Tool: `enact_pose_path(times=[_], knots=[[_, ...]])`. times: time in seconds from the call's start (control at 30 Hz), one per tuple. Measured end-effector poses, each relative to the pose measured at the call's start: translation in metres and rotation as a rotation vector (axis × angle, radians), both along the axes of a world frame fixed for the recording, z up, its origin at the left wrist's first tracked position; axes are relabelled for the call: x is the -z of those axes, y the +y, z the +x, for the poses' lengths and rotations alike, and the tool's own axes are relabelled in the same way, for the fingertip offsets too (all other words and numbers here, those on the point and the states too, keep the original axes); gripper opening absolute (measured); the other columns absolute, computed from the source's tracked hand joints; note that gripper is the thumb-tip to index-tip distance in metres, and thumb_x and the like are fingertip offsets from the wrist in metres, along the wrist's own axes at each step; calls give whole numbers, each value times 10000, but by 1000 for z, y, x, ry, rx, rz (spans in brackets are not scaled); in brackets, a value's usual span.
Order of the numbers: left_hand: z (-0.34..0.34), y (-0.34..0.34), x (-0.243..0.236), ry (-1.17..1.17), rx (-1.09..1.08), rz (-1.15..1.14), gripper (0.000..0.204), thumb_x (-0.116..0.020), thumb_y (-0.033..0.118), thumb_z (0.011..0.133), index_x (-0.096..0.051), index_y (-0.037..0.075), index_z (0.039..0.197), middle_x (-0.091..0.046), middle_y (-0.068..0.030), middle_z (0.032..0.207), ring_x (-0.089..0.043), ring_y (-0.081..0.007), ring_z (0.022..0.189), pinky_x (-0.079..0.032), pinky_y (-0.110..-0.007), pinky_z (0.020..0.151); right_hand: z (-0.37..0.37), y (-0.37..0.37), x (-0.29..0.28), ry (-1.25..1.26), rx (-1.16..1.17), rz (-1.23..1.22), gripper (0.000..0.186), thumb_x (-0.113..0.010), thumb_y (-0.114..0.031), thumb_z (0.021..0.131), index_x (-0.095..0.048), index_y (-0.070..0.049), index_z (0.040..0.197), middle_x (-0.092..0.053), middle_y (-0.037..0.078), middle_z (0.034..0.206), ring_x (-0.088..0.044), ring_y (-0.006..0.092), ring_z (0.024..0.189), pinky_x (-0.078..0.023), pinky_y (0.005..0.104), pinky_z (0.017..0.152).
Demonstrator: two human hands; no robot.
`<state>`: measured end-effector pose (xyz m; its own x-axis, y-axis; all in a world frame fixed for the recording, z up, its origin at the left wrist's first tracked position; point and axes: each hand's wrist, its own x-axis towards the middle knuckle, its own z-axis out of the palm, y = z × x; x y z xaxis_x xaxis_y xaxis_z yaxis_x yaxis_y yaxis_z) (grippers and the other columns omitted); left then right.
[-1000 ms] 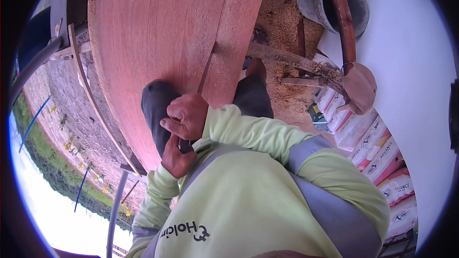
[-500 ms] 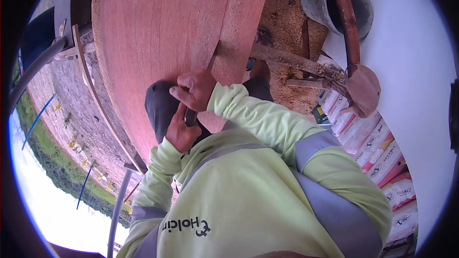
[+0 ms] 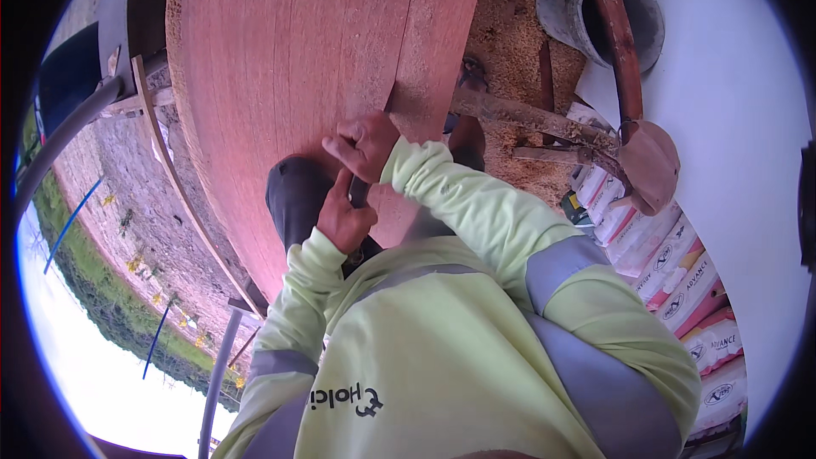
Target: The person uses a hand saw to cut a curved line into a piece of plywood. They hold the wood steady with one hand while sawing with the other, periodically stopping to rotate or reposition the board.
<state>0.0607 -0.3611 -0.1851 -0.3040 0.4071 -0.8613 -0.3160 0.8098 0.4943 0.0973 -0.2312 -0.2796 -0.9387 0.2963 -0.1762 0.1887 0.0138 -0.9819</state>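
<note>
A large reddish wooden sheet stretches in front of me, with a long thin cut line running away toward its far edge. At the near end of that line, a narrow dark blade shows edge-on, apparently a handsaw, mostly hidden by my hands. My right hand is closed over it, resting low against the sheet. Just nearer my body, my left hand wraps a dark handle-like part, its index finger stretched up to touch the right hand. My dark-clothed knee is beside the left hand.
Sawdust covers the ground right of the sheet. A grey bucket lies tipped there, near wooden poles and a curved reddish bar. Stacked printed sacks stand at right beside a white panel. Metal tubes run along the left.
Both hands have moved together away from my body and slightly right, along the cut line. Less of the blade shows ahead of the right hand.
</note>
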Motion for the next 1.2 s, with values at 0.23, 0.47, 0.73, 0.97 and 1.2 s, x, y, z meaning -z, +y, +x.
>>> enact_pose_path(times=[0.23, 0.47, 0.73, 0.97, 1.2], knots=[[25, -54, -71, 34, 128, -73, 679, -567, 77, 667, -450, -13, 1330, -630, -134, 991, -613, -259, 895, -478, -351, 839, 31, -49, -64, 215, 42, -104, 365, -660, -220, 839, -493, -62, 555, -495, 145, 543, -539, 358, 510, -404, 472, 495], [-6, 32, 72, 6, 6, -19, 532, -580, 13, 696, -481, 4, 1218, -568, -91, 712, -573, -208, 534, -464, -344, 476, -6, 26, 64, 16, 42, 187, 300, -626, -315, 877, -642, -71, 703, -639, 142, 704, -619, 371, 676, -496, 464, 637], [5, 11, 100, 429, 312, -125, 440, -690, 190, 761, -537, 25, 1139, -662, -234, 840, -674, -415, 755, -537, -463, 683, 100, 89, 58, -98, 355, 484, 197, -699, -227, 822, -636, -55, 749, -607, 146, 720, -600, 349, 721, -469, 468, 676], [17, 34, 89, 753, 431, -274, 498, -721, 271, 807, -505, 51, 1198, -652, -291, 1043, -620, -478, 1006, -494, -529, 875, 176, 187, 35, -519, 355, 362, 309, -665, -334, 838, -648, -32, 772, -660, 185, 765, -653, 369, 730, -508, 463, 673], [10, 26, 116, 622, 324, -249, 634, -727, 182, 793, -421, 54, 1333, -637, -290, 1086, -608, -470, 1059, -483, -498, 913, 176, 204, 37, -574, 182, 368, 321, -665, -359, 819, -678, -39, 792, -679, 193, 782, -663, 372, 752, -517, 458, 707]])
